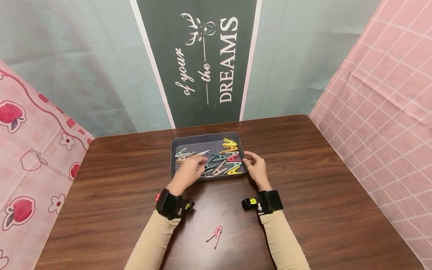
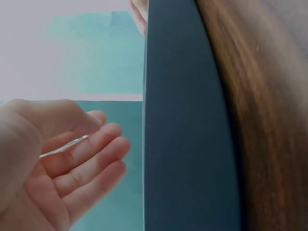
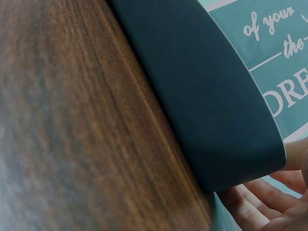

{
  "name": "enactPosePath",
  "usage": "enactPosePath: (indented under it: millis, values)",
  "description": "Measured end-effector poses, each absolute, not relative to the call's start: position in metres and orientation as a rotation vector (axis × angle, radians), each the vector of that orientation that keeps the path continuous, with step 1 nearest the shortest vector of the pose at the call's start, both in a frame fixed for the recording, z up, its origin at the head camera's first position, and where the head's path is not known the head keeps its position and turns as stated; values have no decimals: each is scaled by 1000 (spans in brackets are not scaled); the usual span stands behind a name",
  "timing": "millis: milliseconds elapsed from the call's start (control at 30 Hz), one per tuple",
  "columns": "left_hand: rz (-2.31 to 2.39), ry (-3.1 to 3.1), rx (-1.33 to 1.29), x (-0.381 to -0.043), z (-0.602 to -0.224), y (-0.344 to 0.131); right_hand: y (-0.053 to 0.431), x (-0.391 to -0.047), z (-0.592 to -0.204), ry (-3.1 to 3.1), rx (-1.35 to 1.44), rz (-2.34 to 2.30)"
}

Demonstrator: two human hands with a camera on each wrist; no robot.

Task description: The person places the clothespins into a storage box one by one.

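A grey rectangular tray (image 1: 195, 138) holds several plastic clothespins in yellow, orange, red, pink and green. My left hand (image 1: 191, 170) reaches over the tray's near left part, above the green and pale clothespins (image 1: 216, 157). Seen from the left wrist, the fingers (image 2: 91, 175) are loosely bent, the thumb close to the index finger, and no clothespin shows in them. At the tray's right end, my right hand (image 1: 255, 167) holds the wall, thumb at the rim and fingers (image 3: 255, 202) against the outside. A pink clothespin (image 1: 216, 235) lies on the table between the forearms.
The dark wooden table (image 1: 314, 187) ends at a lettered curtain (image 1: 209, 75) behind the tray. Pink patterned cloths hang at the left (image 1: 30, 168) and right (image 1: 381, 93). Both wrists wear black straps with cameras.
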State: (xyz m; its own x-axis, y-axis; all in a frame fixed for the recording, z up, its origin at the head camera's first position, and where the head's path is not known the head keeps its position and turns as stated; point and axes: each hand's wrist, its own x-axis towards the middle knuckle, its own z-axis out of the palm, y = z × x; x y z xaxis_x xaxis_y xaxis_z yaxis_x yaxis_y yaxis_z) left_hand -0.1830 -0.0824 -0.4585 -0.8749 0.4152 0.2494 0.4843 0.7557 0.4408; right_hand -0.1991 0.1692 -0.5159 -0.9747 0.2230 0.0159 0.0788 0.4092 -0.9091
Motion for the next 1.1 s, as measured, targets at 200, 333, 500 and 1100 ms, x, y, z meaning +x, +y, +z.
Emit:
enactPosePath:
  millis: [200,333,500,1100]
  values:
    - [-830,-2817,-788,-167,-458,-83,168,-198,-516,-2519,-265,1622]
    - [-896,-2799,-845,-159,-458,-83,168,-198,-515,-2515,-269,1625]
    - [-919,-2801,-895,-153,-458,-84,169,-199,-516,-2512,-271,1627]
    - [-940,-2870,-1132,-133,-456,-79,167,-200,-518,-2497,-271,1639]
